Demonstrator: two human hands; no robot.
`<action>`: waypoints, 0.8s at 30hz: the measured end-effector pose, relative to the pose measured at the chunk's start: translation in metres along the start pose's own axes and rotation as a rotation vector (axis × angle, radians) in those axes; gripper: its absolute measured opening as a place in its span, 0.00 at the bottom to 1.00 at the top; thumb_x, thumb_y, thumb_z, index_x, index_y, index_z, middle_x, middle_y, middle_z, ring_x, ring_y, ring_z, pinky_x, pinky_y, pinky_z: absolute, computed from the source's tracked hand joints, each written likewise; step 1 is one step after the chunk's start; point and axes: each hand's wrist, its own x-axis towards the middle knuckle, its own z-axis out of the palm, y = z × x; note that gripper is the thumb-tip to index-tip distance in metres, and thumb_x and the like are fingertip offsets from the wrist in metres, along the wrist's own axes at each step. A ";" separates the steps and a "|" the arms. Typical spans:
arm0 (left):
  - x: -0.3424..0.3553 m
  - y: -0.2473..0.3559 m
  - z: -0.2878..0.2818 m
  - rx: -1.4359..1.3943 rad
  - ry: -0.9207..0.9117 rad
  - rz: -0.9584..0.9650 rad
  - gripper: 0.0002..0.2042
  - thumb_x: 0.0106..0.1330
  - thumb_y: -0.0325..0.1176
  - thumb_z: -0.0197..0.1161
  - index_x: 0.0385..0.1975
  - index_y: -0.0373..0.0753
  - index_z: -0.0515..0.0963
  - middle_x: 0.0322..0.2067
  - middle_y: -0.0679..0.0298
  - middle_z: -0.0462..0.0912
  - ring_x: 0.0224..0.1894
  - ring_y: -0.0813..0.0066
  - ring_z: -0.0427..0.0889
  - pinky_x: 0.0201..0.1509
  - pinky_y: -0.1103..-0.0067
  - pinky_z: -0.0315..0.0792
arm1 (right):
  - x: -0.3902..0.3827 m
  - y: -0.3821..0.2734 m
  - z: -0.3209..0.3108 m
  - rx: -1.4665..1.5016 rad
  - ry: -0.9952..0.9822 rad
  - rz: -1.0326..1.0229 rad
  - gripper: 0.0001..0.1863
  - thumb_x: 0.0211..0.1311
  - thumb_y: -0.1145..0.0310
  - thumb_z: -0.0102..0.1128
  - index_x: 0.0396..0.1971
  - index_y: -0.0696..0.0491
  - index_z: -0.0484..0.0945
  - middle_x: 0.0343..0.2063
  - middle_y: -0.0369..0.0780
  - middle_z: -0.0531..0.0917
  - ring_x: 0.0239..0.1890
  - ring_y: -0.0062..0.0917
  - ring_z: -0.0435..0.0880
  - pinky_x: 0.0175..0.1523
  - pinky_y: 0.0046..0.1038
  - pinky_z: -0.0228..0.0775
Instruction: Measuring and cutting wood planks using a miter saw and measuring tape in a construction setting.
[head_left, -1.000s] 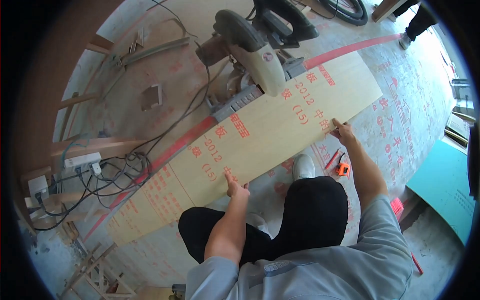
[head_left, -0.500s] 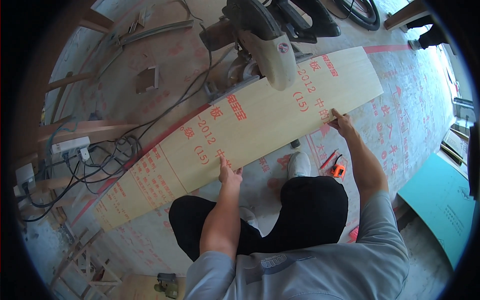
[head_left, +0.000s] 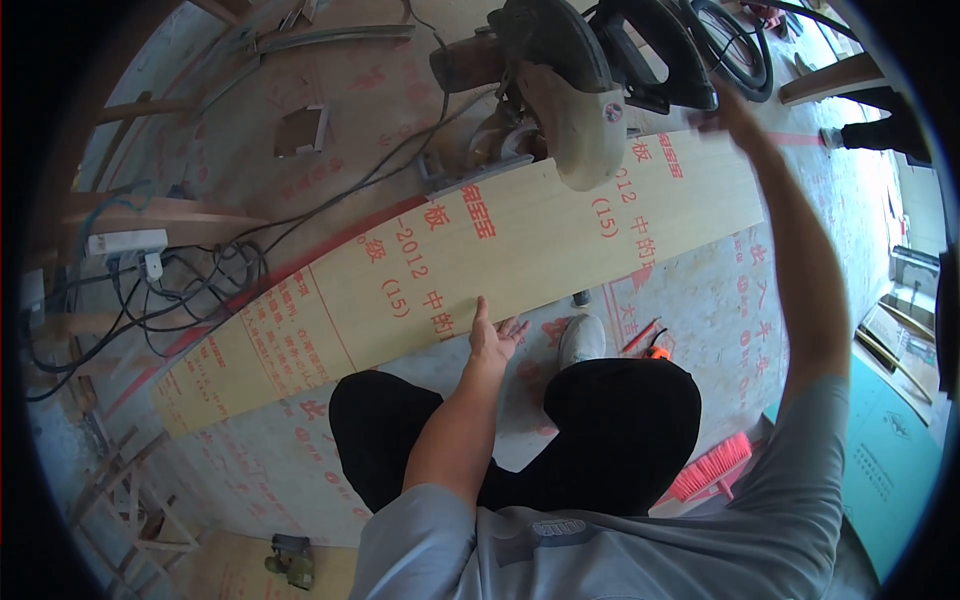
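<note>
A long pale plywood board point(head_left: 520, 250) with red print lies slantwise in front of me. My left hand point(head_left: 492, 340) is at its near edge, thumb resting on the upper face, other fingers spread beyond the edge. A circular saw point(head_left: 585, 130), with a light guard and black handle, stands at the board's far edge and partly covers it; its blade is mostly hidden. My right hand point(head_left: 727, 115) is off the near edge, beside the saw's handle point(head_left: 690, 80). It is smeared by motion, so its grip is unclear.
Black cables run left to a white power strip point(head_left: 127, 242). An orange tape measure point(head_left: 658, 352) and red pencil point(head_left: 642, 336) lie beside my shoe point(head_left: 582, 342). A pink brush point(head_left: 712, 467) and teal panel point(head_left: 880, 460) are at right. Another person's leg point(head_left: 880, 133) shows far right.
My right hand has let go of the board's near edge and moved up to the saw's handle. My left hand's fingers have spread. The view has shifted slightly.
</note>
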 end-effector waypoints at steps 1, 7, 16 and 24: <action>0.001 -0.011 0.006 -0.007 -0.081 -0.076 0.33 0.67 0.59 0.58 0.65 0.46 0.62 0.65 0.57 0.65 0.70 0.55 0.62 0.66 0.45 0.62 | 0.025 -0.045 0.024 0.168 0.057 -0.382 0.27 0.69 0.53 0.55 0.62 0.51 0.70 0.31 0.39 0.84 0.27 0.21 0.83 0.34 0.28 0.80; 0.004 -0.049 0.038 -0.108 -0.185 -0.156 0.34 0.67 0.61 0.57 0.66 0.47 0.61 0.65 0.58 0.66 0.66 0.54 0.67 0.65 0.46 0.64 | 0.078 -0.192 0.094 -1.323 -0.018 -0.131 0.34 0.66 0.38 0.50 0.56 0.54 0.76 0.43 0.49 0.83 0.48 0.42 0.81 0.53 0.56 0.71; 0.009 -0.055 0.056 -0.237 0.016 -0.042 0.35 0.66 0.59 0.60 0.64 0.42 0.61 0.57 0.54 0.74 0.54 0.48 0.79 0.55 0.49 0.76 | 0.022 -0.121 0.080 -0.794 0.070 -0.037 0.18 0.68 0.60 0.60 0.50 0.54 0.74 0.30 0.39 0.83 0.24 0.21 0.83 0.26 0.25 0.77; 0.007 -0.053 0.055 -0.250 0.096 -0.045 0.36 0.66 0.59 0.60 0.65 0.41 0.60 0.56 0.53 0.75 0.55 0.48 0.78 0.57 0.47 0.73 | -0.099 -0.048 0.125 -0.716 0.404 -0.202 0.18 0.61 0.67 0.65 0.48 0.55 0.73 0.26 0.44 0.84 0.22 0.28 0.85 0.28 0.31 0.76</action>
